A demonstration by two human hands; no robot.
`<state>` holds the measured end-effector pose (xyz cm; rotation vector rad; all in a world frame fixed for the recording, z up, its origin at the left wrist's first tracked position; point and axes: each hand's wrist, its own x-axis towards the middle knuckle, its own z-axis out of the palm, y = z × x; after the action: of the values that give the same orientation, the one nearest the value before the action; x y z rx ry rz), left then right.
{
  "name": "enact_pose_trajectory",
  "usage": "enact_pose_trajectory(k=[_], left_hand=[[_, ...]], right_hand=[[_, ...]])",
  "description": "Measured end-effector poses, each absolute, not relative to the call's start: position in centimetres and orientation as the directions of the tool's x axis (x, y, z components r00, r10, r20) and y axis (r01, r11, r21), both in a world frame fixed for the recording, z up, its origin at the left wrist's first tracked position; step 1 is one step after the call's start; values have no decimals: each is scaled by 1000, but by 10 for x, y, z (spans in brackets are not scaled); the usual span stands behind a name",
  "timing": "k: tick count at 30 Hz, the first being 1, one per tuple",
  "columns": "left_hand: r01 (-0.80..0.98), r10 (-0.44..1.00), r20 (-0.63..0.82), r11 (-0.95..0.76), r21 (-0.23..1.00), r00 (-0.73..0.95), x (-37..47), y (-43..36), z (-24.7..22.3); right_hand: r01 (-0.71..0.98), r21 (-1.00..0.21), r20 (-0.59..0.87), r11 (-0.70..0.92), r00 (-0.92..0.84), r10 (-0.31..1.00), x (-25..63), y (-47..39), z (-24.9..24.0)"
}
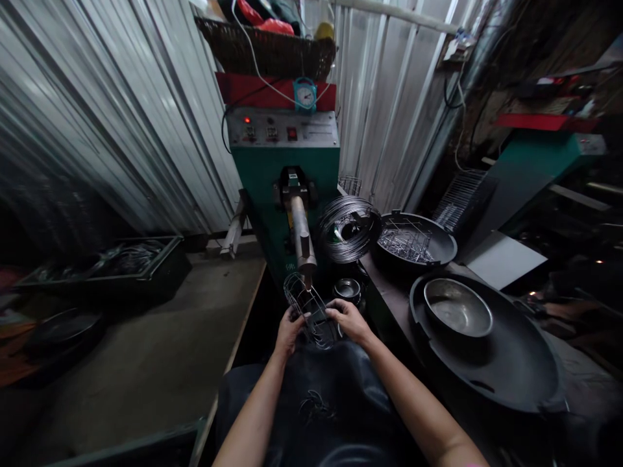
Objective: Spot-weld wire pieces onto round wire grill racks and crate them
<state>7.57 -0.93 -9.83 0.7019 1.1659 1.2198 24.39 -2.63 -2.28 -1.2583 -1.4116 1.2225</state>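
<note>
A round cage of bent metal wire (317,310) is held between my two hands, under the tip of a machine's metal arm (302,237). My left hand (291,329) has its thumb and fingers closed on the cage's left side. On the right side, my right hand (349,319) pinches the wire frame. The arm's pointed lower end meets the upper part of the cage; whether they touch cannot be made out. Several loose wire pieces (316,405) lie on the dark apron over my lap.
Behind stands a green machine (287,155) with a control panel. Wire coils (348,230) hang right of its arm. Farther right are a pan of wire pieces (413,240) and a steel bowl (458,307) in a large black pan (516,350). A green bin (168,269) sits left.
</note>
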Motion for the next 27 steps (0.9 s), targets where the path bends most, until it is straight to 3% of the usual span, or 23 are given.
enact_pose_trajectory(k=[13, 20, 27], left_hand=[[-330, 924, -380, 346, 878, -44, 70, -7, -102], [-353, 941, -339, 318, 880, 1, 70, -18, -106], [-344, 927, -374, 349, 871, -5, 71, -10, -108]], right_hand=[[120, -993, -17, -2, -117, 993, 232, -11, -19], [87, -993, -96, -84, -146, 985, 247, -37, -25], [64, -997, -59, -53, -100, 993, 237, -19, -19]])
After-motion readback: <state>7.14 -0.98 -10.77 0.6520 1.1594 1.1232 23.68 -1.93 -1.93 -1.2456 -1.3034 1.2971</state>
